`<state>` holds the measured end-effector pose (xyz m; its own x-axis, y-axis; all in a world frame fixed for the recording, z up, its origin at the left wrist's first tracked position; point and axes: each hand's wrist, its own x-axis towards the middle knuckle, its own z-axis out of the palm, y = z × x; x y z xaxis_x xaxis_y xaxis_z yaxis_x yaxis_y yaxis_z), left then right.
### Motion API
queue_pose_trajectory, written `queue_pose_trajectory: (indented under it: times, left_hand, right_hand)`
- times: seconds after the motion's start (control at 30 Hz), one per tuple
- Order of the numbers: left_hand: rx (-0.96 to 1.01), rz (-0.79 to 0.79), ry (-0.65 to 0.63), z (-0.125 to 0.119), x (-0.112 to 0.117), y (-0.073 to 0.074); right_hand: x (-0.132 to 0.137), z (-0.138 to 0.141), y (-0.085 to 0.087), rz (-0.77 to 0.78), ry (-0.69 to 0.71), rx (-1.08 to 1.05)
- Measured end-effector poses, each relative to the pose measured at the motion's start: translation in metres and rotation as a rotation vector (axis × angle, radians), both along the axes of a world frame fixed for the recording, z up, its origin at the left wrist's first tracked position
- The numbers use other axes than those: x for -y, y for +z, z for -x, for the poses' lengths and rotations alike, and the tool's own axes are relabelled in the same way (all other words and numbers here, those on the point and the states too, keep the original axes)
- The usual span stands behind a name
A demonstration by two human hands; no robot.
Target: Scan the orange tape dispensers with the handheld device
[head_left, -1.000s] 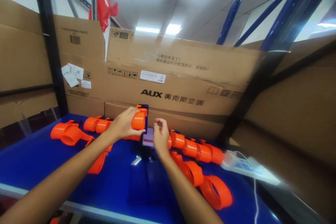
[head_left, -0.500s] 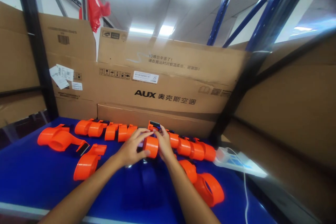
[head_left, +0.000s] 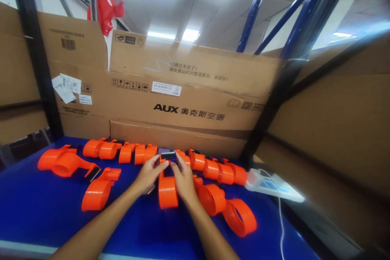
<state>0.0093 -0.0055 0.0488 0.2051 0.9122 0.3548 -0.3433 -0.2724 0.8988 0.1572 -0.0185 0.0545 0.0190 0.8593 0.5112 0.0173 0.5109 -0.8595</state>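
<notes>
Both my hands are on one orange tape dispenser [head_left: 168, 193], its ring hanging down toward me and its black-edged head up between my fingertips. The fingers of my left hand [head_left: 150, 175] pinch the left end of that head. My right hand [head_left: 184, 178] grips the right end, thumb and fingers closed round it. Part of the head is hidden behind my thumbs. Just behind my hands stands a row of similar orange dispensers, among them one at the right [head_left: 226, 174]. A small dark rectangular thing [head_left: 163, 150] sits behind the held head.
More orange dispensers lie at the left [head_left: 96, 195] and right [head_left: 240, 217] on the blue table [head_left: 131, 227]. A white power strip [head_left: 274, 187] with a cable is at the right edge. A cardboard wall [head_left: 189, 130] and dark posts [head_left: 265, 109] close off the back.
The dispenser has been turned and lowered, so its ring now hangs nearer me below my hands. Both hands have come together at its head. The view has shifted slightly.
</notes>
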Motion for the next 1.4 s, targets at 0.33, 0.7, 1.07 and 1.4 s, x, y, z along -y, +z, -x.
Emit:
queue_pose_trajectory:
  times: [0.33,0.7,1.07,1.4]
  left_hand:
    - [-0.038,0.026,0.186,0.012,-0.006,-0.003]
    - [-0.050,0.018,0.087,0.012,0.006,-0.001]
    - [-0.024,0.010,0.059,0.012,0.009,0.001]
    - [-0.013,0.020,0.046,0.011,0.012,0.002]
  right_hand:
    - [0.006,-0.023,-0.004,0.078,-0.048,0.205]
    - [0.013,-0.014,-0.003,0.055,-0.041,0.314]
    - [0.014,-0.009,-0.008,0.029,-0.103,0.399]
    - [0.015,-0.007,-0.007,0.025,-0.129,0.365]
